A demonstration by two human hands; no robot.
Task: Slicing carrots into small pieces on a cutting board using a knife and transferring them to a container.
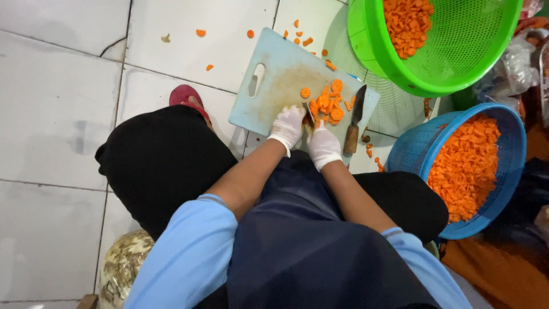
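Carrot slices [328, 103] lie in a small orange heap on the pale blue cutting board [280, 80], which sits on the white tiled floor [57, 103] in front of the seated person. Left hand [287, 127], in a white glove, rests at the heap's near edge with fingers curled down; right hand [323, 146], also gloved, sits just beside it, fingers folded toward the same spot. Something thin and dark shows between the two hands, too small to name, so whether either hand pinches it cannot be told. A knife [354, 117] with a dark blade and wooden handle lies on the board just right of the heap, touched by neither hand. Judged handling: slices look light, stiff, crinkle-edged, probably damp and a bit slippery against gloves; they roll and scatter easily, as the stray pieces [297, 34] on the board's far end and the floor suggest. Best taken by scooping a cupped handful from the sides of the heap, not one by one. A green basket [372, 40] at upper right and a blue basket [512, 149] at right both hold many more cut pieces. A pink sandal [184, 94] shows left of the board.
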